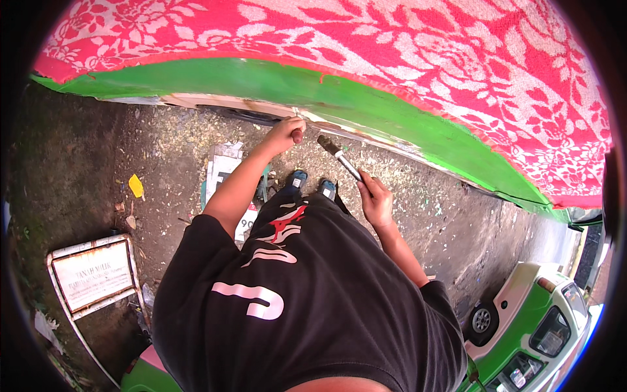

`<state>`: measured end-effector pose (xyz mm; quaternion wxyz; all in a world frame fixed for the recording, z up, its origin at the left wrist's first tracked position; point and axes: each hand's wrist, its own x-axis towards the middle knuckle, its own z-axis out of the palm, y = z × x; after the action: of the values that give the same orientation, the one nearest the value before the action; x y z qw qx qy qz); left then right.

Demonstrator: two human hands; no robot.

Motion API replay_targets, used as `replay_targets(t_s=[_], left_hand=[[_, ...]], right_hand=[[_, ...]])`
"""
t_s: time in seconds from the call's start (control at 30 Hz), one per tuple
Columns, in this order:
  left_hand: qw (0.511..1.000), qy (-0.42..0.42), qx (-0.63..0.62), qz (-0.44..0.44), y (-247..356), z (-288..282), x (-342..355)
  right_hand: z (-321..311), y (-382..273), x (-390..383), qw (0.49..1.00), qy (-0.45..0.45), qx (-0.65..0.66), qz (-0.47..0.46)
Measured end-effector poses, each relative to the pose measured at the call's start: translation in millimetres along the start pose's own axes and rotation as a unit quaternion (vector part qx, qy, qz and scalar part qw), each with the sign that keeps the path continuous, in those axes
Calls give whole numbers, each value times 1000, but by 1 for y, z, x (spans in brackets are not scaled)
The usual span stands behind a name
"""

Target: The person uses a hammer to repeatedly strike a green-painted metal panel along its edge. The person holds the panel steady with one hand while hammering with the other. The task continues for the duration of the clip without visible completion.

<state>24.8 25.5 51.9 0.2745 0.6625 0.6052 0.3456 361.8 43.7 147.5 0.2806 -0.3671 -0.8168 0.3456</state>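
Note:
My left hand (282,137) is closed around a tool with a reddish-brown rounded handle (297,136). The far end of that tool meets the lower edge of a green vehicle panel (366,104), and its kind is hidden by my fingers. In my right hand (377,199) is a hammer (346,163), gripped by its dark handle end. Its brown, rusty-looking head points up and left, a short gap to the right of my left hand. Paint along the panel's lower edge looks scraped, with pale and brownish patches.
A red and white floral cloth (457,59) covers the vehicle's top. Pale chips litter the ground, near white printed sheets (223,160) and a yellow scrap (136,185). A framed sign (91,276) stands left; a green and white van (532,326) is at lower right.

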Motion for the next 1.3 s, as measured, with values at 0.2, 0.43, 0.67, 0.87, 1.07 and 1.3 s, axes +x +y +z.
replay_targets(t_s=[0.2,0.43,0.67,0.87,1.07,1.3], left_hand=[[999,2,1,-44,-2,2,17],[993,9,14,-115,-8,-3,20],[994,62,-65,-63,-5,11,7],[989,88,-52,102,22,37,-46],[979,172,-109,19,10,33,-60],[971,146,-185,-26,-12,36,-47]], right_hand=[[25,-1,19,992,-19,-85,-91],[33,-20,37,996,25,-37,-74],[28,-21,16,998,55,-26,10],[15,-20,-24,954,157,144,213],[33,-37,-34,904,189,273,271],[35,-46,-19,916,147,270,258]])
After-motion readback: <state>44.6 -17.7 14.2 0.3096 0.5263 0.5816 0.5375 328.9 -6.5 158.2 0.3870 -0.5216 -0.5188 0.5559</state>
